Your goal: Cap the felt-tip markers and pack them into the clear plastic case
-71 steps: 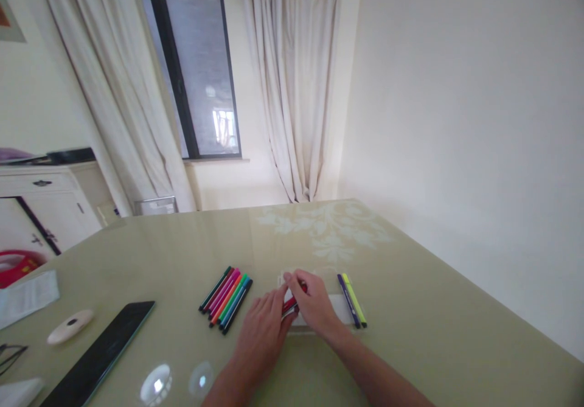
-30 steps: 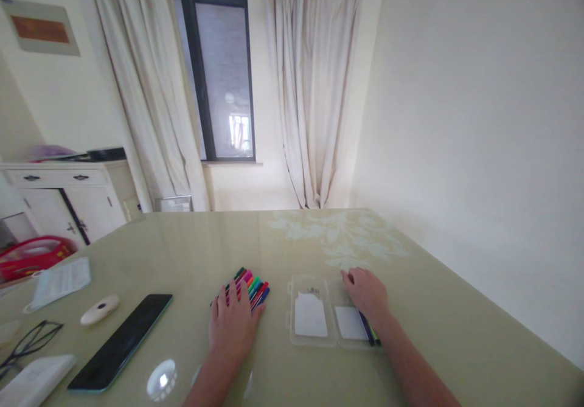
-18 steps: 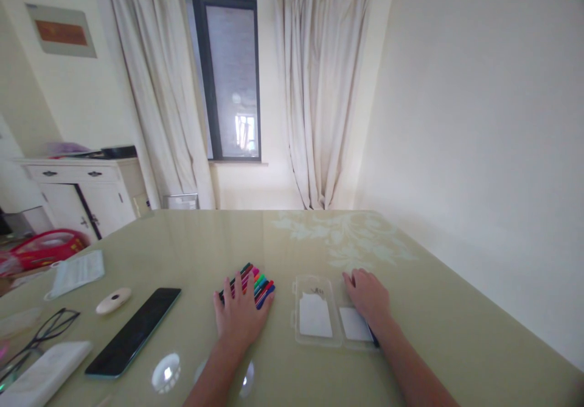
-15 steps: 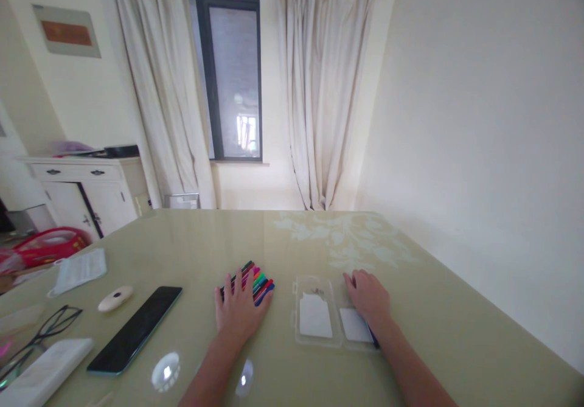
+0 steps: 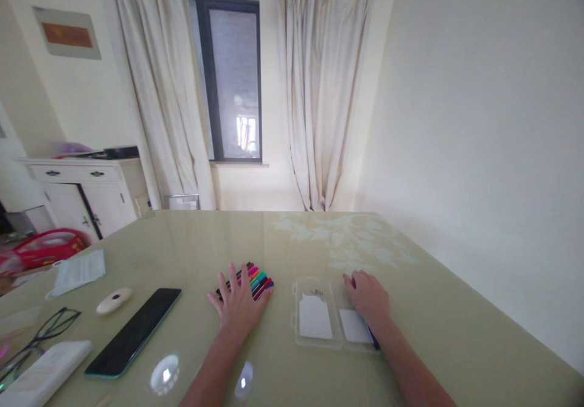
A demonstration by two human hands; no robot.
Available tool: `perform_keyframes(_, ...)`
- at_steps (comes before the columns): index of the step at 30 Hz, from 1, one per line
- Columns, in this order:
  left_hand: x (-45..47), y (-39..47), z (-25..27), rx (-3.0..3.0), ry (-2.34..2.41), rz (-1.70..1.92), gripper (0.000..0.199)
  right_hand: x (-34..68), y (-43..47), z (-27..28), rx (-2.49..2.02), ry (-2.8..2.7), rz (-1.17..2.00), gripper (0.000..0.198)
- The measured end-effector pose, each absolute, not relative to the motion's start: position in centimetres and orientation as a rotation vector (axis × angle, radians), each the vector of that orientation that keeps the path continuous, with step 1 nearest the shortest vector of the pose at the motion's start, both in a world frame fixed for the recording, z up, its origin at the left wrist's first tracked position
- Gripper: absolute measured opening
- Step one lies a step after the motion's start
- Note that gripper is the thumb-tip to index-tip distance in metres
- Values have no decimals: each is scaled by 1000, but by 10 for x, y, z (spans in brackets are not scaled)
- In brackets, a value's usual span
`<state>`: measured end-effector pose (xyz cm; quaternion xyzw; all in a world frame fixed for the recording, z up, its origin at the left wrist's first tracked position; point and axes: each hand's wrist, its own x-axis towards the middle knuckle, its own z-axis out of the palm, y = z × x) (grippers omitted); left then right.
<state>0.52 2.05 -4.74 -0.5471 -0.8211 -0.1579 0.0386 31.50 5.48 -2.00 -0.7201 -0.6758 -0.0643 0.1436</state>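
Left hand (image 5: 240, 305) spread over pens (image 5: 260, 279), right hand (image 5: 370, 298) curled at case (image 5: 306, 288), hold unclear, desk edge (image 5: 264, 212) well off, twelve o'clock.

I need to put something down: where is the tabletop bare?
Bare: the table beyond the markers up to its far edge, and from the right hand to the right edge. Crowded: near left, with glasses and phone; also around the open case.

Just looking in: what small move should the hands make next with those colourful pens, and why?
Perhaps the bare left hand should draw its fingers inward to square up the slim, multicoloured pens. It lies spread over them, and their visible far ends look staggered. The bare right hand is apart from that bundle, so the left seems better placed.
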Motion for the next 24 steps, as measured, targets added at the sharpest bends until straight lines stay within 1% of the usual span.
perform_keyframes(10, 5, 28, -47, -1757, -2494, -536, 90, 313, 54, -18, -2112, -1944, -196, 37)
perform_keyframes(15, 2, 31, -47, -1775, -2490, -618, 88, 312, 53, -16, -2124, -1945, -187, 37)
perform_keyframes(18, 4, 29, -42, -1735, -2477, -675, 83, 313, 53, -17, -2107, -1940, -200, 37)
perform_keyframes(21, 18, 15, -32, -1798, -2233, -777, 66, 314, 54, -19, -2091, -1939, -194, 37)
perform_keyframes(22, 25, 8, -30, -1906, -2088, -818, 61, 314, 55, -20, -2092, -1940, -189, 37)
perform_keyframes(24, 43, -7, -30, -2307, -1710, -857, 59, 315, 56, -21, -2097, -1940, -188, 37)
